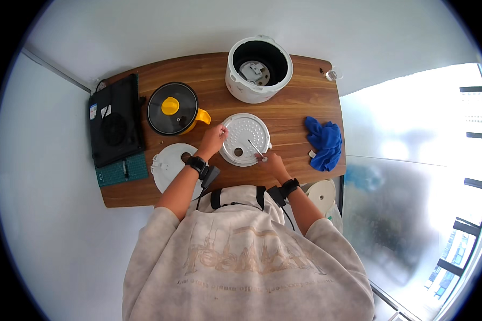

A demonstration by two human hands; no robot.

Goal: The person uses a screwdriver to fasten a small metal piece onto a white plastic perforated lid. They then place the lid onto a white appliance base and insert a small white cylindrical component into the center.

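A round white lid plate (245,128), dotted with small bumps or holes and having one larger round hole, lies on the wooden table in front of me. My left hand (213,140) has its fingers closed at the plate's left rim. At the lower right edge of the plate, my right hand (273,165) grips a thin screwdriver (256,148), whose metal shaft slants up and left over the plate. Under my left forearm is a second white round lid part (168,166) with a dark hole, partly covered by the arm.
The white cooker body (249,93) stands open at the back. Left of centre sits a yellow-handled pot with a glass lid (172,117). A black flat appliance (115,125) rests on a green cutting mat (136,167). A blue cloth (324,142) lies at right, with a small clear container (333,74) behind it.
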